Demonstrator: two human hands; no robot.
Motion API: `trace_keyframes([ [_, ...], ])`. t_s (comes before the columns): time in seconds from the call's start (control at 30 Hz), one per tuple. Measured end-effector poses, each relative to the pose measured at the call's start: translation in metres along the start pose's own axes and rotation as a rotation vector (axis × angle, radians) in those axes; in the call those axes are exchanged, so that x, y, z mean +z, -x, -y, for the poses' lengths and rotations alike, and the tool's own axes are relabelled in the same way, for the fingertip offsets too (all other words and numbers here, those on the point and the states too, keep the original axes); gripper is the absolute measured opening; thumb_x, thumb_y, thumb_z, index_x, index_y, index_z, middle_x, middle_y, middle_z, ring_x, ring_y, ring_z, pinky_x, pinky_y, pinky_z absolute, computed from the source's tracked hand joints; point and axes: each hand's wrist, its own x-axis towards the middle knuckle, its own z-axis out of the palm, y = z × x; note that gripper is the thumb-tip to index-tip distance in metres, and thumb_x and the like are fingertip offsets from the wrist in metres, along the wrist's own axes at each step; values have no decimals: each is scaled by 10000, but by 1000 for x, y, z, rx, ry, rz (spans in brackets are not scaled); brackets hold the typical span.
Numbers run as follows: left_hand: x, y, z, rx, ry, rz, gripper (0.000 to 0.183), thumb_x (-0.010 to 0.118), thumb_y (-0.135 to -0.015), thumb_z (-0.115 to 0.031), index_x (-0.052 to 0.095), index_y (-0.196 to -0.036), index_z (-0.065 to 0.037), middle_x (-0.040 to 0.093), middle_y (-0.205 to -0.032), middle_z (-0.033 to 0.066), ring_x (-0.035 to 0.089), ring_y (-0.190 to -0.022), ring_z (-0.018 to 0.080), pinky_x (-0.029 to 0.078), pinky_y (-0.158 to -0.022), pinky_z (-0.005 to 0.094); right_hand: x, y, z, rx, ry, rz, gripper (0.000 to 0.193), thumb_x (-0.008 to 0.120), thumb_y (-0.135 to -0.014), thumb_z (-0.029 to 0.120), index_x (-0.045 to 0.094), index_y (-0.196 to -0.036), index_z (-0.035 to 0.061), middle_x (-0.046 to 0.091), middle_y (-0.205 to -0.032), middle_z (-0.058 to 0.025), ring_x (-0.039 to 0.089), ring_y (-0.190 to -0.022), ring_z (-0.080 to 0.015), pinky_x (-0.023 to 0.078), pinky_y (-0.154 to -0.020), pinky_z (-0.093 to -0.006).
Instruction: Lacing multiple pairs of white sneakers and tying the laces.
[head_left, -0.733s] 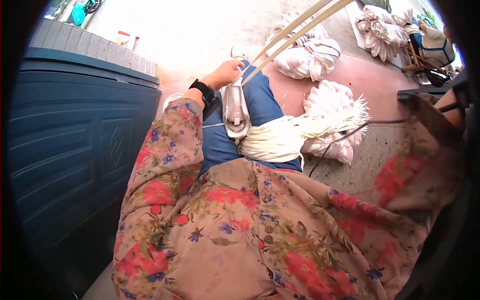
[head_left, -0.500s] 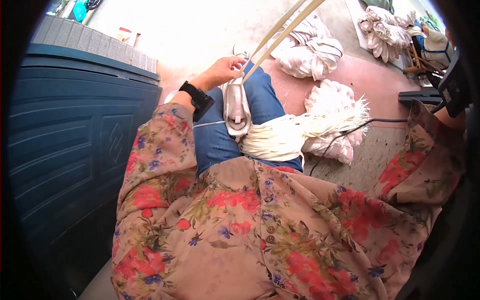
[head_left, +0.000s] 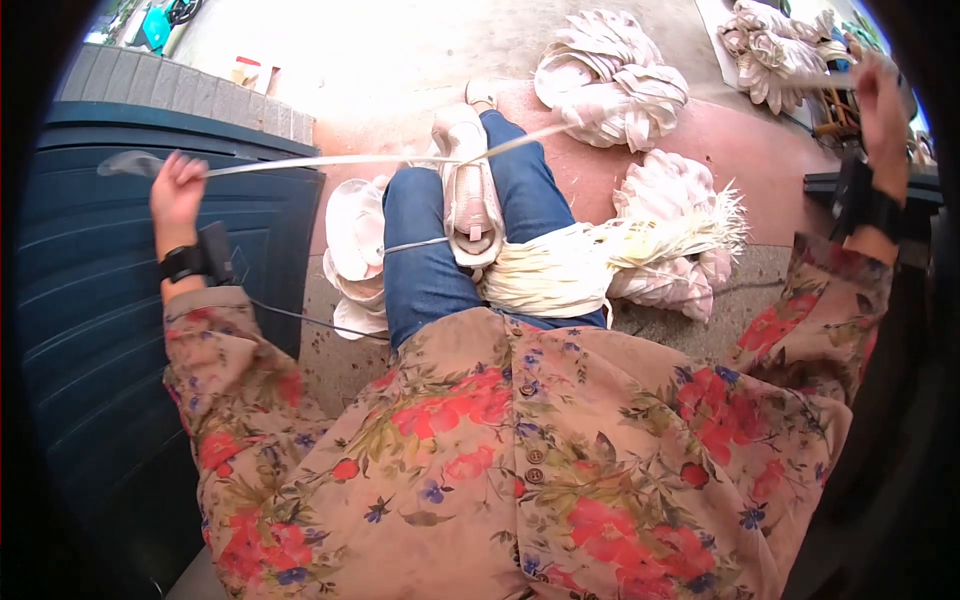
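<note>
A pale shoe upper rests lengthwise between my thighs, its opening toward me. From its far end a cream shoelace runs taut to my left hand, raised at the far left with the fingers closed round it. A blurred loose end sticks out past that fist. The lace's other side stretches up to the right and fades into blur toward my right hand, lifted at the far right. That hand is curled, with a smeared pale strip beside it. A bundle of cream laces drapes over my right thigh.
Piles of pale shoe uppers lie on the floor: a far pile, one by my right leg, another by my left leg. A dark blue panelled door stands close on my left. A cable hangs below my left wrist.
My left hand has left the shoe and swung out to the left. My right hand has come into view at the right. The lace strands went from both rising upward to spreading sideways.
</note>
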Motion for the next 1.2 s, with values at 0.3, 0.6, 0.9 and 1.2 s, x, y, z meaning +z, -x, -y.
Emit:
trace_keyframes([
  [0.3, -34, -3, 90, -388, -109, -73, 291, 405, -905, -267, 367, -641, -150, 285, -506, -61, 262, -405, 66, 303, -472, 260, 228, 173, -140, 455, 252, 458, 197, 494, -850, 177, 578, -943, 25, 593, -729, -45, 555, -654, -107, 440, -580, -235],
  [0.6, 105, 60, 268, -314, -1081, 332, 180, 497, -839, -193, 591, -869, -43, 459, -559, -16, 418, -498, 63, 363, -493, 216, 386, 249, -145, -99, 770, 604, 156, 487, -750, 137, 571, -712, 12, 577, -801, -135, 532, -799, -292, 416, -708, -396],
  [0.9, 102, 70, 283, -270, -1124, 262, 201, 517, -818, -152, 624, -819, 18, 560, -634, 7, 477, -501, 75, 392, -468, 226, 389, 237, -142, -99, 924, 549, 151, 503, -704, 129, 609, -748, 31, 560, -936, -99, 477, -936, -257, 380, -730, -391],
  [1.2, 88, 58, 312, 328, -1679, 277, 244, 458, -802, -207, 601, -752, -15, 592, -728, 211, 577, -714, 365, 453, -653, 437, 404, 232, -135, -483, 1172, 756, 90, 508, -702, 112, 583, -655, 119, 585, -647, -43, 551, -693, -190, 349, -702, -361],
])
